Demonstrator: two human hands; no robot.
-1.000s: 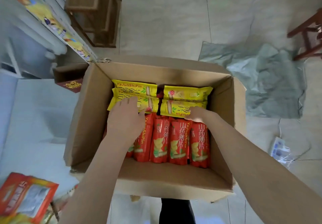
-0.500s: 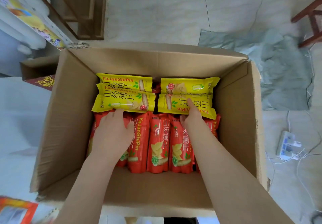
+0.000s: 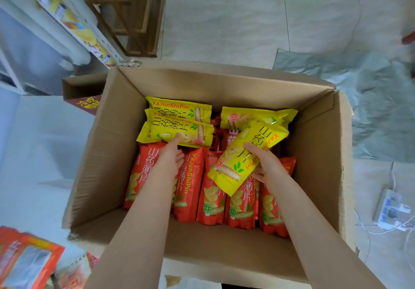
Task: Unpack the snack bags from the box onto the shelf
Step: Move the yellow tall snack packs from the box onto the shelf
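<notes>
An open cardboard box [image 3: 107,145] fills the middle of the view. Several red snack bags [image 3: 190,190] stand in a row along its near side, with yellow snack bags behind them. My right hand [image 3: 267,165] grips one yellow bag [image 3: 244,156] and holds it tilted above the red row. My left hand [image 3: 170,158] reaches to the front yellow bag of the left stack [image 3: 177,131], thumb on top and fingers under its near edge. Another yellow bag [image 3: 258,117] lies at the back right.
A white shelf unit with a yellow printed strip [image 3: 67,19] runs along the left. A wooden stool [image 3: 132,12] stands beyond the box. Red bags [image 3: 27,259] lie at bottom left. A grey plastic sheet [image 3: 363,91] and a power strip [image 3: 390,210] lie on the floor right.
My right hand has lifted a yellow bag from the right stack and tilted it. My left hand has moved forward from the red bags to the left yellow stack.
</notes>
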